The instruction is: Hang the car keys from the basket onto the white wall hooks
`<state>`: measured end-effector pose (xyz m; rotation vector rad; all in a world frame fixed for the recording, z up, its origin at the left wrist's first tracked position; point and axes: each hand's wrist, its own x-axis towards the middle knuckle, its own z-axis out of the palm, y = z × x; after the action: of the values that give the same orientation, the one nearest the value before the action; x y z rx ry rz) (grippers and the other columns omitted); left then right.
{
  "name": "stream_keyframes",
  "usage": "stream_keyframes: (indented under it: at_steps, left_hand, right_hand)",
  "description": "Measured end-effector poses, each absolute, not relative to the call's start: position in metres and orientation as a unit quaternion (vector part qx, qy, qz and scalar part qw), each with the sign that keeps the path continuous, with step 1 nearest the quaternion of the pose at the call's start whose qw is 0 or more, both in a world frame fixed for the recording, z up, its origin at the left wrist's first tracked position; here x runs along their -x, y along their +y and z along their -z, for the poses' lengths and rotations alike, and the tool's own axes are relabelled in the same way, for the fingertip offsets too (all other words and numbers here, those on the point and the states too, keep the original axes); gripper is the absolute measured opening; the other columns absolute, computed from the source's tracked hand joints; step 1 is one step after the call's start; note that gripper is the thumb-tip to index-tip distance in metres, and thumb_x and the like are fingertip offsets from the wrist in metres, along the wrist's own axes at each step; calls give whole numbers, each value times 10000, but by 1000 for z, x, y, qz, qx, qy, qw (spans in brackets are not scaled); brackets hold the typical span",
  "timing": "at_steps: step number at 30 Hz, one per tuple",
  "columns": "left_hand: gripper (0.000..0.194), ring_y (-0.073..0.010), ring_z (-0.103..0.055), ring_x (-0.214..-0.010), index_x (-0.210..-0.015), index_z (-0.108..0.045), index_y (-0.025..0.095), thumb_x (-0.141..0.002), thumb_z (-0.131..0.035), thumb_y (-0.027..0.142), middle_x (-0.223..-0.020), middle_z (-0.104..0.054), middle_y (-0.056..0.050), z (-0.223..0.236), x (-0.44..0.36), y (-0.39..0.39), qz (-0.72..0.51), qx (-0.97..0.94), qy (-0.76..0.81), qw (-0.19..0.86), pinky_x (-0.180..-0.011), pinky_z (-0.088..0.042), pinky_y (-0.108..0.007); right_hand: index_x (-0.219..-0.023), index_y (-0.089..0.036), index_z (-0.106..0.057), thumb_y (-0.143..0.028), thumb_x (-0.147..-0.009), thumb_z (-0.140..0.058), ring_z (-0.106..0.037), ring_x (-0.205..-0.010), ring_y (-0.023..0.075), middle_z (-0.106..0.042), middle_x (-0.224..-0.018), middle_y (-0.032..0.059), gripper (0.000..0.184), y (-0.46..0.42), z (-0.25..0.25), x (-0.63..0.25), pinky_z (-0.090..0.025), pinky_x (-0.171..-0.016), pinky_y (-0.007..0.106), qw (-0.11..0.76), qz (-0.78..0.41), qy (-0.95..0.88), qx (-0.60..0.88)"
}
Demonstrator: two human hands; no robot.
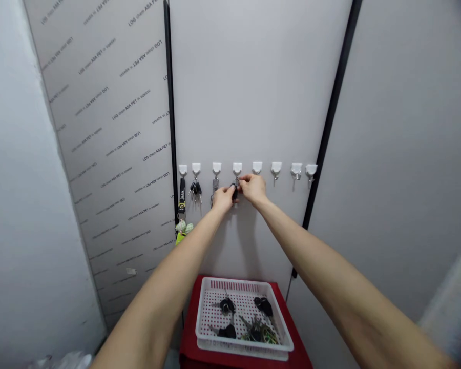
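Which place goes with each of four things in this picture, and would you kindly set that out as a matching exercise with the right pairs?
Things
1. White basket
2. Black strap
3. Small black item
4. Key bunch

Places
A. Hanging from the second hook from the left
B. At the left hand, below the fourth hook
C. On the red stand
D. Hanging from the leftmost hook

Pairs: 1-C, 2-D, 3-B, 4-A

White panel (261, 92): dim, even light, seemingly from above
Shadows (249, 241): soft, falling below my hands (253, 188)
Right edge: blurred, corners darkened
Lower keys (226, 306): dark, detail soft
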<state>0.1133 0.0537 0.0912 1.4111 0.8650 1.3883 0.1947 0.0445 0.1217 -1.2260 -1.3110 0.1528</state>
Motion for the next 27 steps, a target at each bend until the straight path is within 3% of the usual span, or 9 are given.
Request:
stream_keyframes:
  at_steps: [4, 8, 13, 16, 20, 27]
  left_hand:
    - [253, -60, -518, -467, -833, -474, 114, -694, -414, 316, -702, -554, -41, -62, -107, 40, -545, -563, 374, 496, -407, -332, -152]
    - [253, -72, -530, -542, -895, -458, 125, -683, -427, 259, -751, -556, -46, 2, -93, 25, -481, -603, 418, 480, -464, -358, -165]
    - [249, -145, -519, -757, -884, -495, 117, -650, -443, 181, -830, -567, -84, 102, -70, -2, -326, -748, 476, 329, -678, -384, -254]
    - [261, -176, -483, -846, -891, -502, 147, -638, -445, 171, -901, -548, -81, 135, -59, -14, -232, -807, 494, 224, -749, -354, -288]
    - [284, -192, -453, -896, -908, -493, 193, -633, -438, 150, -945, -521, -65, 146, -56, -20, -157, -859, 469, 135, -763, -340, -294]
    - [226, -208, -478, -817, -845, -509, 189, -633, -431, 177, -844, -537, -76, 145, -60, -22, -68, -887, 454, 56, -688, -361, -302]
  right_hand:
    - [-762, -109, -560, -139, -608, -419, -523, -524, 95, -576, -610, 23, 211, 33, -100, -203, -424, -596, 267, 622, -28, -578, 528]
    - [-814, -123, -548, -196, -629, -410, -517, -584, 98, -585, -721, 37, 242, 9, -36, -212, -413, -601, 253, 592, -23, -600, 538]
    - [-757, -119, -568, -150, -636, -394, -526, -642, 120, -599, -724, 56, 214, -30, 88, -210, -402, -640, 248, 405, -159, -649, 624]
    - [-763, -131, -572, -112, -633, -381, -527, -673, 127, -599, -757, 59, 232, -43, 137, -206, -390, -669, 244, 332, -165, -668, 645]
    - [-798, -134, -567, -166, -645, -406, -518, -709, 139, -589, -784, 69, 225, -46, 156, -202, -375, -676, 238, 270, -149, -711, 632]
    - [-840, -135, -551, -156, -597, -463, -477, -819, 184, -558, -844, 91, 260, -47, 152, -198, -327, -725, 252, 138, -105, -768, 616]
